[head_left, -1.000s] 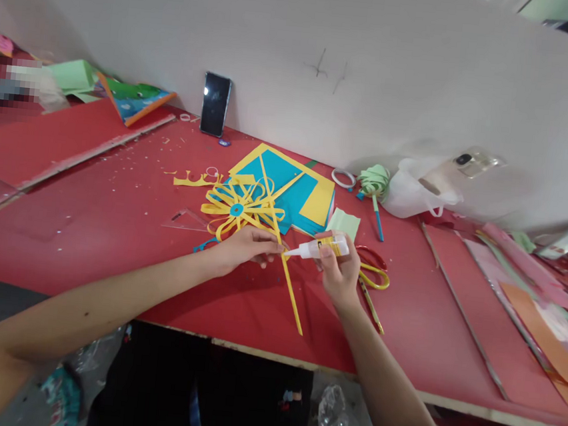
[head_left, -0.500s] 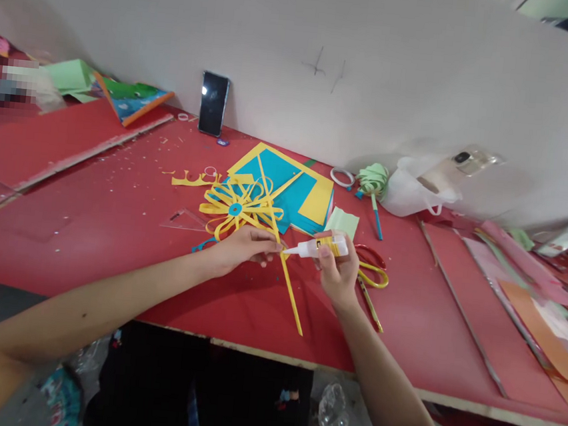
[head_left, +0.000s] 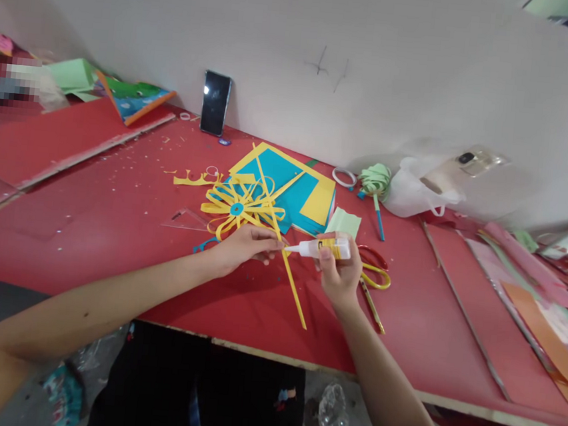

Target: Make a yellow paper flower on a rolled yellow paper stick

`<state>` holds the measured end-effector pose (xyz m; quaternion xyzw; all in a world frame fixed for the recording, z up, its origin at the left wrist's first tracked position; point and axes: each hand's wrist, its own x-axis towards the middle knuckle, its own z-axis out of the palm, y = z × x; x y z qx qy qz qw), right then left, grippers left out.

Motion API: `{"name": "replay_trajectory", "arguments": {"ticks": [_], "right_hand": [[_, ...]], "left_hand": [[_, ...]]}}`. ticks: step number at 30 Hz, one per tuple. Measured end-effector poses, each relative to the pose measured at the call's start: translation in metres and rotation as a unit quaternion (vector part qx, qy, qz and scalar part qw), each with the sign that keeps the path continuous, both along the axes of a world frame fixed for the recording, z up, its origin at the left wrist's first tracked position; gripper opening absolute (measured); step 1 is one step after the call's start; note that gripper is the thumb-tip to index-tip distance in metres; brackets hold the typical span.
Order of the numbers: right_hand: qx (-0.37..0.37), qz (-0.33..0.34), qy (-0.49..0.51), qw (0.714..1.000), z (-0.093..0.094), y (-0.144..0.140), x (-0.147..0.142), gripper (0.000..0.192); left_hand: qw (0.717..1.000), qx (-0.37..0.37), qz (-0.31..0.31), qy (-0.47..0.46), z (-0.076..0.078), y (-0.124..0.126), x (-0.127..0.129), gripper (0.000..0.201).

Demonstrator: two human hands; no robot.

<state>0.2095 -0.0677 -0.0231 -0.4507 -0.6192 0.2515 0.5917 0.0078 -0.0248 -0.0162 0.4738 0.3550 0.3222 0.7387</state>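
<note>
Left hand (head_left: 245, 244) fingers pinching yellow strip (head_left: 293, 287) against red counter (head_left: 112, 223); right hand (head_left: 339, 272) gripping glue bottle (head_left: 321, 247), nozzle touching strip — squeezing too hard risks glue flooding onto fingers, paper flower (head_left: 239, 207).

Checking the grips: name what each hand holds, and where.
Right hand holds glue bottle around its body; left hand pinches yellow strip near its upper part.

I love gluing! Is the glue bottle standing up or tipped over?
Tipped sideways. The right hand holds the glue bottle nearly level, nozzle pointing at the yellow paper strip that the left hand pinches.
</note>
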Motion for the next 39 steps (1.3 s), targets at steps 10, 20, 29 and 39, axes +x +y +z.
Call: {"name": "replay_trajectory", "arguments": {"ticks": [10, 20, 29, 39], "right_hand": [[-0.035, -0.010, 0.033, 0.999, 0.001, -0.001, -0.001, 0.019], [-0.038, 0.003, 0.055, 0.998, 0.005, -0.001, -0.003, 0.015], [-0.050, 0.001, 0.093, 0.994, 0.009, -0.002, -0.010, 0.020], [-0.047, 0.016, 0.120, 0.991, 0.016, -0.002, -0.021, 0.020]], "left_hand": [[0.998, 0.052, 0.004, 0.029, 0.000, -0.001, 0.000, 0.026], [0.991, 0.124, 0.006, 0.046, 0.002, -0.003, -0.001, 0.026], [0.978, 0.183, 0.018, 0.098, 0.008, -0.005, -0.002, 0.028], [0.959, 0.241, 0.063, 0.138, 0.009, -0.004, -0.004, 0.031]]}}
